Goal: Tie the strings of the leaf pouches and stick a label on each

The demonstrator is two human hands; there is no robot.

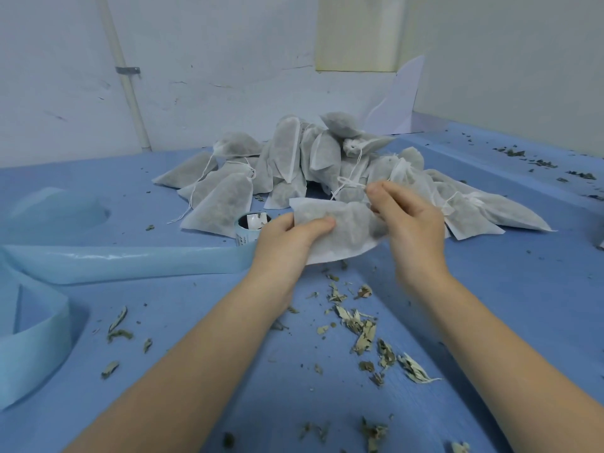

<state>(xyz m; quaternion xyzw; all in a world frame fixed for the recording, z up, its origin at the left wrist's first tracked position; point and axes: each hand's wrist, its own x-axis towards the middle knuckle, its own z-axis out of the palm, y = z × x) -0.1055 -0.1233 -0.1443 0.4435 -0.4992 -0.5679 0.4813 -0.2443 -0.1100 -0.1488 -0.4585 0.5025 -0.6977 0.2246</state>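
I hold one white leaf pouch (346, 230) just above the blue table (510, 289). My left hand (287, 240) grips its left end, thumb on top. My right hand (408, 217) pinches the pouch's right end, where its white string (346, 184) comes out. Behind it lies a pile of several filled pouches (294, 155) with loose white strings. A roll of labels (250, 225) stands left of my left hand, partly hidden by it.
A long pale-blue backing strip (130, 263) runs from the roll to the left and curls at the table's left edge. Dried leaf bits (359, 325) are scattered between my forearms and at the far right. White walls and a pipe (130, 93) close the back.
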